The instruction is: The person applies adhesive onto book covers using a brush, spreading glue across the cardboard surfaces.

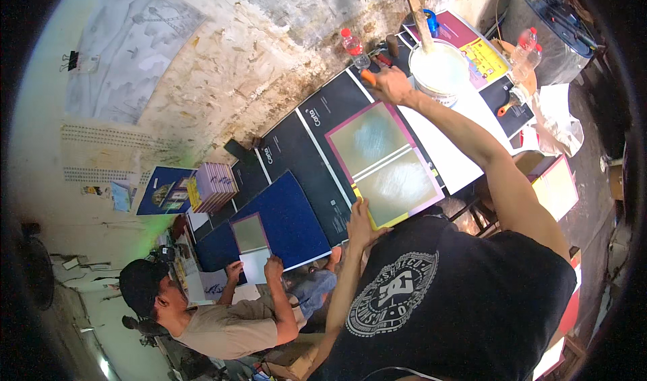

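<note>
My right hand [393,86] is closed around an orange handle [368,78], above the black table at the far side. The tool's other end is hidden by the hand. Two grey-beige boards with a wet-looking sheen sit on a pink-and-yellow-edged cover sheet [399,167] in front of me, a narrow pale strip between them. At the sheet's near left corner rests my left hand [362,226], fingers and thumb apart along its edges. To the right of my right hand stands a white bucket [441,100] of whitish paste with a wooden stick [416,14] in it.
A co-worker [216,330] at the left handles a white sheet beside a smaller board [249,235] on a blue panel [296,223]. Books [214,187] are stacked by the wall. A plastic bottle [354,49], an orange-handled brush [509,105] and white paper [451,152] lie or stand around the bucket.
</note>
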A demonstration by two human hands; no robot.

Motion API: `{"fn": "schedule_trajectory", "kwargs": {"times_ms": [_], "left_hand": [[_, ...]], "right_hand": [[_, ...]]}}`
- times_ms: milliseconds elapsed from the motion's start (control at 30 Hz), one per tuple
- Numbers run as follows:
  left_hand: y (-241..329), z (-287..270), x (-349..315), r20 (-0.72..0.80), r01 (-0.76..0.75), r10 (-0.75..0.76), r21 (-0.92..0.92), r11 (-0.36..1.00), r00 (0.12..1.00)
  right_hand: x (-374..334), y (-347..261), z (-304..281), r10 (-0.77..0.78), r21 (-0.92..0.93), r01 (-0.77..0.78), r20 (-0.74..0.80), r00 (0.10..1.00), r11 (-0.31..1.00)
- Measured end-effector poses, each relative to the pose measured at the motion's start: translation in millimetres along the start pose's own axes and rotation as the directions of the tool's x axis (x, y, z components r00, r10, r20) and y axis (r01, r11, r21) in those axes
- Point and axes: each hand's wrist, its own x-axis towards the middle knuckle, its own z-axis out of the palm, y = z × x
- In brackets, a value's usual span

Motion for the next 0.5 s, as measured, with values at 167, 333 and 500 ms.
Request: {"fn": "schedule_trajectory", "kwargs": {"times_ms": [167,333,500], "left_hand": [[-1,3,-4,-0.008,0.007,-0.007,-0.008,1.0,1.0],[6,-4,-2,0.035,0.002,-0.002,0.021,1.0,0.999],[6,-4,0,0.046,0.003,-0.004,0.022,1.0,0.999]], "right_hand": [[-57,-104,0,-0.123,0.359,0.017,0.274,0.954,0.933],[-76,-28,37,-0.133,0.225,0.067,0.291,0.947,0.972],[-10,34,2,0.021,-0.019,-0.02,0.019,1.0,1.0]]}}
